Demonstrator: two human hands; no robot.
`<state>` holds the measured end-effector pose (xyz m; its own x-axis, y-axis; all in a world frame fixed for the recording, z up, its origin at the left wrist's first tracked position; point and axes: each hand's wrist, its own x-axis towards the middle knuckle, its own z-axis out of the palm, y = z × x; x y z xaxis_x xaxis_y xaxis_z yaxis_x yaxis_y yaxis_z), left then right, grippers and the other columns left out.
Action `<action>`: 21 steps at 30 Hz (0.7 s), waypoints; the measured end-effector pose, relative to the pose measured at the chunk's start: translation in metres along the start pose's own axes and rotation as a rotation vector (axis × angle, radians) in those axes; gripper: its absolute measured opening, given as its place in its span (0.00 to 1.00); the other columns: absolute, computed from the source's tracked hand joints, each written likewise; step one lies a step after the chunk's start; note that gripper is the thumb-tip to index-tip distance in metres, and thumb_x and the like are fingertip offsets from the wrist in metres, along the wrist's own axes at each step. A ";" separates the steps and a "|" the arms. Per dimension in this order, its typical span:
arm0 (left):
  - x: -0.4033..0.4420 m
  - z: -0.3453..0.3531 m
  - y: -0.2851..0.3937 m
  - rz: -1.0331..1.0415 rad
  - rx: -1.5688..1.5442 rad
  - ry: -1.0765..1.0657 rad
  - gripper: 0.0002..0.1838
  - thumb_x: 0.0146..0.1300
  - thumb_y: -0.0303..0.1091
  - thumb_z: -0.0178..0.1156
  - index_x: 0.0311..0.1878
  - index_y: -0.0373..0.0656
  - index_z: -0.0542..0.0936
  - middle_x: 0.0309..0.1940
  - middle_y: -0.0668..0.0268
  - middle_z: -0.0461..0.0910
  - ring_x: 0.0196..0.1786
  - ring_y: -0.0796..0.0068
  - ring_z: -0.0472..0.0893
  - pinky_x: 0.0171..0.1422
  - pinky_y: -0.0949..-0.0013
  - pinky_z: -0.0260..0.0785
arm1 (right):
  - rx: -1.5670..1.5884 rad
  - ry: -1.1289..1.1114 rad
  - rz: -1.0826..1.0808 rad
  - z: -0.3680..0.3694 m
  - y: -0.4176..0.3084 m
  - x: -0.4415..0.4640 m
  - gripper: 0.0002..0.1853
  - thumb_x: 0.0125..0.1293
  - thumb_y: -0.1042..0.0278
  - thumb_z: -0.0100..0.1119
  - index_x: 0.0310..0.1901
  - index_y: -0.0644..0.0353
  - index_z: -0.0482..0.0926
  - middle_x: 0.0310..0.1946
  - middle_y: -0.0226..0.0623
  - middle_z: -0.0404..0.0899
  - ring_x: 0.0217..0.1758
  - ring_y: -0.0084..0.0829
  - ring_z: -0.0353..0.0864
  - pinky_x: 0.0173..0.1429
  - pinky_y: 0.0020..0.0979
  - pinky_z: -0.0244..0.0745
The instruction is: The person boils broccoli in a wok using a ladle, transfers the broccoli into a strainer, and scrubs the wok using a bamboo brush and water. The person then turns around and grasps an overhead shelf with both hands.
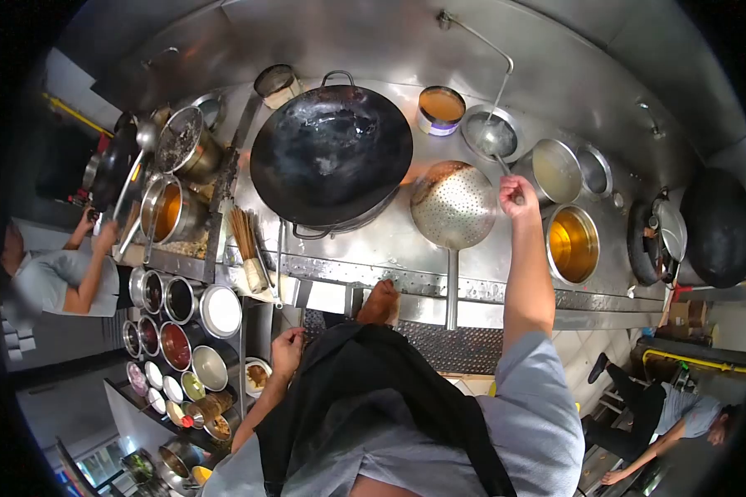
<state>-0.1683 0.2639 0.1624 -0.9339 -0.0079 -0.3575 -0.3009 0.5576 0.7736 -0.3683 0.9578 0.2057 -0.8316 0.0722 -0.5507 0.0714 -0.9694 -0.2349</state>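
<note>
My right hand is wrapped round the handle of a ladle, whose bowl sits in a round metal basin under a thin tap. Just left of that hand lies a perforated strainer, its long handle reaching over the counter's front edge. A large black wok with a wet sheen stands further left. My left hand hangs low near my apron, fingers loosely curled, with nothing visible in it.
Metal pots with amber and cloudy liquid stand at right. An orange-filled tin is behind the strainer. A bamboo brush lies left of the wok. Seasoning containers fill the left side. Co-workers stand left and right.
</note>
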 end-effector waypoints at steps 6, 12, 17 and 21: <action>0.053 0.012 0.080 0.272 -0.029 -0.030 0.10 0.68 0.32 0.62 0.47 0.39 0.85 0.38 0.55 0.87 0.39 0.62 0.87 0.46 0.65 0.78 | 0.044 -0.084 -0.007 0.065 0.056 -0.129 0.16 0.70 0.73 0.52 0.54 0.75 0.70 0.26 0.27 0.70 0.24 0.19 0.72 0.24 0.21 0.69; 0.116 -0.008 0.209 0.753 0.277 0.123 0.15 0.61 0.32 0.64 0.51 0.39 0.84 0.46 0.55 0.80 0.50 0.52 0.80 0.55 0.56 0.74 | 0.169 -0.323 0.086 0.117 0.158 -0.257 0.27 0.75 0.70 0.49 0.70 0.74 0.59 0.33 0.31 0.71 0.25 0.19 0.72 0.25 0.24 0.70; 0.146 -0.005 0.208 0.786 0.470 0.108 0.13 0.60 0.35 0.65 0.46 0.40 0.85 0.42 0.57 0.78 0.48 0.52 0.78 0.54 0.54 0.72 | 0.248 -0.366 0.122 0.146 0.248 -0.315 0.32 0.75 0.71 0.46 0.75 0.73 0.50 0.33 0.35 0.70 0.26 0.22 0.73 0.24 0.27 0.72; 0.161 -0.017 0.196 0.789 0.478 -0.012 0.08 0.61 0.30 0.62 0.42 0.39 0.84 0.40 0.56 0.78 0.47 0.50 0.77 0.53 0.53 0.71 | 0.131 -0.161 0.164 0.159 0.302 -0.335 0.30 0.74 0.70 0.48 0.74 0.70 0.56 0.28 0.29 0.68 0.20 0.18 0.68 0.19 0.24 0.68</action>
<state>-0.3807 0.3580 0.2650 -0.8318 0.5270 0.1741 0.5360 0.6813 0.4985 -0.1554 0.6033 0.4466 -0.8925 -0.1163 -0.4358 0.1493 -0.9879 -0.0421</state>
